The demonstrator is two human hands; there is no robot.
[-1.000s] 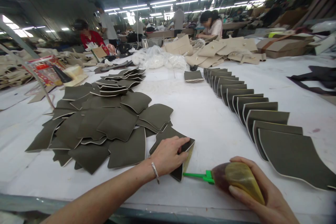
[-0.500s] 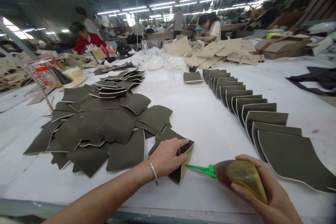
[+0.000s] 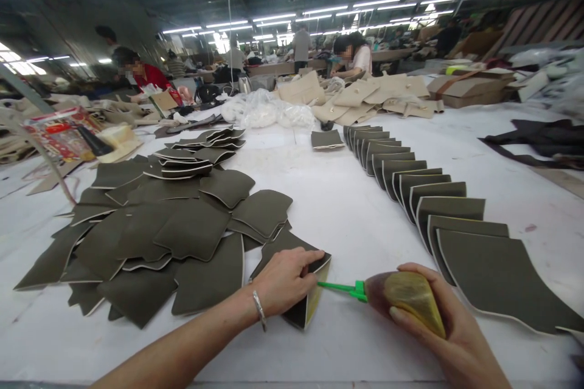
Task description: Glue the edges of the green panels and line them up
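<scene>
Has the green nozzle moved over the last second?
Yes: the green nozzle has slid farther from the person along the edge of the held dark piece.

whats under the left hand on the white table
A dark olive fabric piece with a cream edge, its right edge lifted by the left hand, showing a yellowish underside. The green nozzle of an amber squeeze bottle points there. The piece's middle is covered.

Glue bottle point(image 3: 406, 301) nozzle climbed the flap point(image 3: 314, 307).
</scene>
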